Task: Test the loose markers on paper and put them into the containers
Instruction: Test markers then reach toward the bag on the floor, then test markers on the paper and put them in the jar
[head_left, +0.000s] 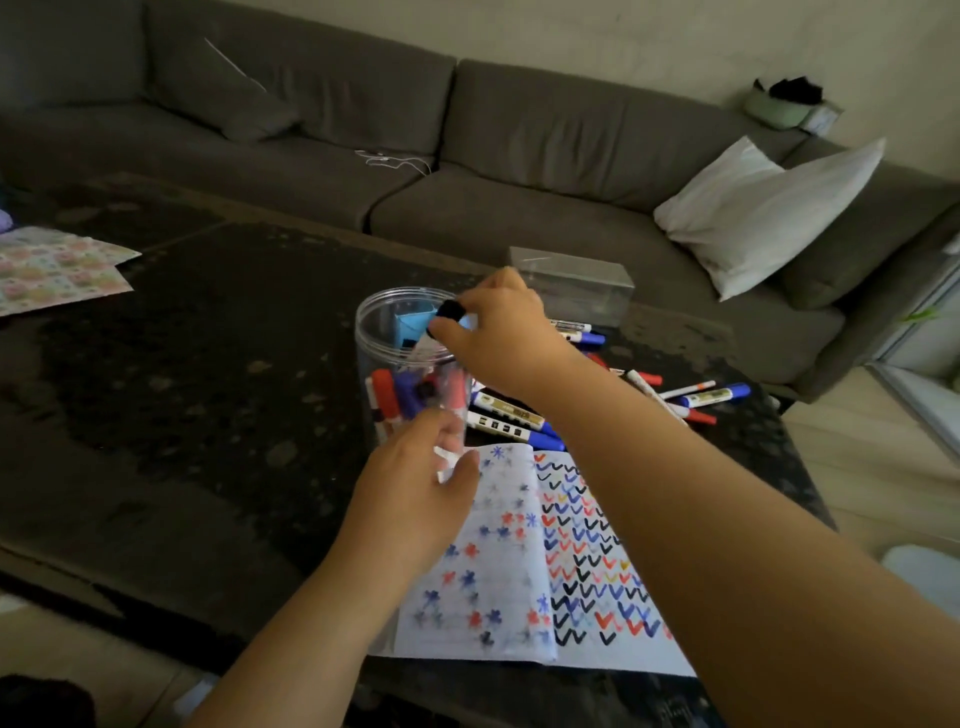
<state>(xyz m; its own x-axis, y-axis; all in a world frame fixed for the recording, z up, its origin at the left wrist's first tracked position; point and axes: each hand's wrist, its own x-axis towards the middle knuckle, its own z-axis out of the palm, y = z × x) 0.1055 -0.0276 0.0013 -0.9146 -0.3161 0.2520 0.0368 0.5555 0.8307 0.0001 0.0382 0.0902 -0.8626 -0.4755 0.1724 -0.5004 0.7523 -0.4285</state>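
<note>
Head view, looking down on a dark table (197, 364) before a grey sofa (467, 156). Right hand (498, 332) above the mouth of a clear round jar (400, 364), fingers pinched shut on a black-capped marker (448, 312) held at the rim, tilted, its body pointing down into the jar. Left hand (415, 493) at the near side of the jar, fingers loosely spread and slightly blurred; cannot tell whether touching the wall or just beside it, nothing clearly gripped. Inside the jar, several red and blue markers standing on end, plus a light blue piece higher up. Loose markers (519, 421) in a scatter on the table, right of the jar and behind the right forearm, blue and red caps. Open notebook (519, 561) near the table's front edge, pages covered with blue, red and black stars and check marks. Clear rectangular box (576, 283) behind the right hand. Patterned paper (57, 270) far left. White pillow (769, 208) on the sofa.
</note>
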